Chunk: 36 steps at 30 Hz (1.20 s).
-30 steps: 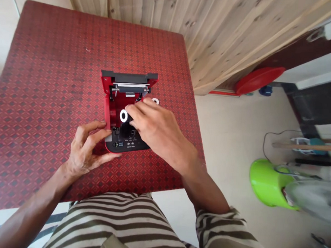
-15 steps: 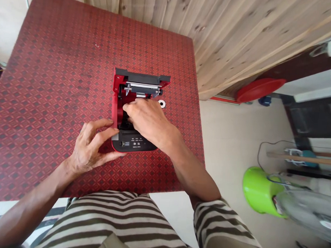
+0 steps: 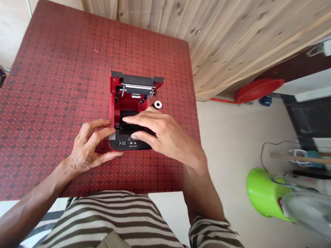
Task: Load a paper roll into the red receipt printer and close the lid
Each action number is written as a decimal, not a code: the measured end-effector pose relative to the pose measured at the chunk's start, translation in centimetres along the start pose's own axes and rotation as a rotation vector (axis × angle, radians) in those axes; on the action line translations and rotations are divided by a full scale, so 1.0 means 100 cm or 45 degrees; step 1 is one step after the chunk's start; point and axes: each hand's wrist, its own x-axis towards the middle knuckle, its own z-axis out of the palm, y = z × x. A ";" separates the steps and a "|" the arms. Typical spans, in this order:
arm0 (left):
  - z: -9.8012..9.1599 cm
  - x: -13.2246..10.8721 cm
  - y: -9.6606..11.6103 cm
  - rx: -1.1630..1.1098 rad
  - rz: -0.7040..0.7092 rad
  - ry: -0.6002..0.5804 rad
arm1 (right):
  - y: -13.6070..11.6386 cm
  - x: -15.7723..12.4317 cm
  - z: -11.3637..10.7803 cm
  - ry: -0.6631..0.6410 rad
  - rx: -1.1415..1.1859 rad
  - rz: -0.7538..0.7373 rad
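A red and black label printer (image 3: 129,143) stands on the table with its lid (image 3: 137,80) raised, showing the roller and the red inner bay. My left hand (image 3: 87,145) steadies the printer's near left corner, its fingers on the side and its thumb along the front edge. Over the right part of the bay hovers my right hand (image 3: 165,133), thumb and fingers apart, nothing seen between them. Its fingertips are near the black part inside the bay; whether they touch cannot be told. A small white paper roll (image 3: 154,104) with a dark centre lies just right of the printer.
The printer rests on a red patterned table (image 3: 62,76) beside a wooden plank wall (image 3: 227,38). To the right on the floor are a green bucket (image 3: 259,191), a fan (image 3: 311,211) and a red round basin (image 3: 260,90).
My right hand has drawn back out of the printer's bay toward the right, and its fingers have spread. My left hand keeps its place on the corner. The view has shifted slightly.
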 end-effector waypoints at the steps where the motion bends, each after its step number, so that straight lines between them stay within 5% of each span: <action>1: -0.002 0.001 0.000 -0.020 -0.005 -0.004 | 0.001 -0.001 0.004 0.042 0.003 -0.008; 5: -0.019 0.018 0.001 -0.061 -0.013 -0.021 | 0.005 -0.002 0.018 0.194 0.024 -0.030; 9: -0.030 0.063 -0.010 -0.051 -0.148 0.011 | 0.000 -0.009 0.026 0.337 -0.010 0.005; 13: -0.023 0.112 -0.028 -0.077 -0.075 -0.049 | -0.005 -0.017 0.032 0.426 -0.098 0.031; 16: -0.015 0.126 -0.031 -0.133 -0.028 -0.172 | -0.008 -0.024 0.035 0.471 -0.193 0.033; 27: -0.013 0.049 0.007 0.024 0.202 -0.274 | -0.023 -0.041 0.053 0.647 -0.403 -0.008; 36: -0.004 0.044 0.009 0.102 0.214 -0.237 | -0.018 -0.044 0.048 0.791 -0.262 0.032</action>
